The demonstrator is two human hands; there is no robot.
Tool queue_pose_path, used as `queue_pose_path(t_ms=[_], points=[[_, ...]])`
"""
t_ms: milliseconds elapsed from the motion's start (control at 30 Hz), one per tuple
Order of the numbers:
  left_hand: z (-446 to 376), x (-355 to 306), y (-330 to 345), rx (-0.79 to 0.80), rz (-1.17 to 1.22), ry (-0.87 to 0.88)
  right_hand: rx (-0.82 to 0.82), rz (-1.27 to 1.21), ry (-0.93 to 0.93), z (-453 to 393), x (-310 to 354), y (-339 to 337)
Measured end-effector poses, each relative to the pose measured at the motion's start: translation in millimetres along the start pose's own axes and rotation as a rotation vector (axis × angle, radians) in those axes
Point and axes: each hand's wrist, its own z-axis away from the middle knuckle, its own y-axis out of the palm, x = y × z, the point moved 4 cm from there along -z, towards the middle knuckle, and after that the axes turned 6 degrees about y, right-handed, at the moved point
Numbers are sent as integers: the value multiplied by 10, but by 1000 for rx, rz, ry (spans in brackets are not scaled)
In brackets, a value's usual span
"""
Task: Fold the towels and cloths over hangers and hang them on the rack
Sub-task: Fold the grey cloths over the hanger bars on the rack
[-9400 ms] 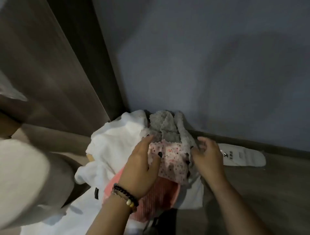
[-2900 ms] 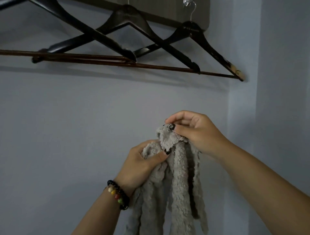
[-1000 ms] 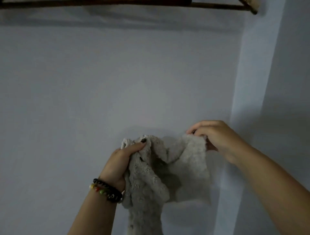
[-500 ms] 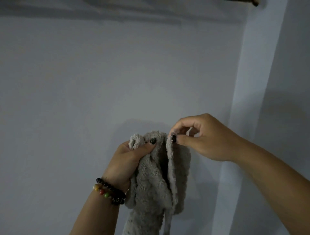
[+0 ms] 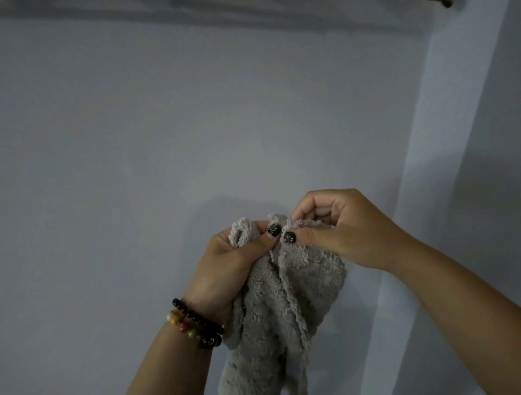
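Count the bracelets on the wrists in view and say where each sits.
2: a black bead bracelet and a multicoloured bead bracelet, side by side on the left wrist. The right wrist shows none.

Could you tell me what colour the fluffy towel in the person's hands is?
The towel is plain light grey with no pattern, seen in the head view.

We take this for a domestic interior, likely a bedroom or closet corner: plain pale painted walls [image 5: 197,127] meet at a corner [image 5: 417,141], dim indoor light falls across them, and the end of a hanger [image 5: 446,2] shows at the top edge.
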Motion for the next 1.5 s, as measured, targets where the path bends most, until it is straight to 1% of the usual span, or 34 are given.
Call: queue_pose_path(t_ms=[167,300,433,533,633,667,767,800,867,900,967,1033,1067,1100,1167,1233,1267,1367,1400,1467,1500], points=[[15,-3,20,32,-3,4,-65,50,-34,-35,-20,-24],[26,-32,2,95,2,1,-69,45,12,-77,-45,-53],[41,-112,22,168,-101,116,-3,-35,49,-127,-63,-14],[0,-84,-55,135,-154,152,20,-107,151,-171,-169,48],[-22,-59,-227,57,-53,100,137,-285,230,-178,-324,123],[-27,-58,-310,22,-38,89,186,-266,232,-171,-365,156],[-37,-60,-542,-63,-114,88,318,-17,188,-122,-423,223],[-34,-65,-602,-79,-179,114,343,23,190,-114,-426,235],[-11,-110,-669,-90,-401,229,372,117,172,-112,-422,221],[5,-138,-684,-96,-504,296,365,195,143,-121,-413,211],[45,-185,-697,-100,-628,384,290,341,58,-157,-364,172],[80,-229,-686,-84,-704,423,180,529,-70,-198,-319,141],[89,-247,-680,-76,-738,431,136,581,-109,-225,-294,116],[93,-261,-674,-67,-763,430,107,612,-118,-251,-279,84],[82,-274,-672,-48,-785,396,133,646,-38,-311,-268,16],[65,-275,-671,-25,-824,357,184,646,54,-344,-229,-17],[56,-272,-673,-21,-841,340,172,632,71,-350,-190,-35],[47,-282,-658,-54,-831,302,-17,502,22,-327,-51,-149],[48,-290,-645,-66,-826,290,-36,422,23,-310,-30,-191],[43,-291,-620,-81,-819,259,45,288,74,-259,6,-220],[38,-289,-604,-78,-820,246,68,287,83,-238,1,-236]])
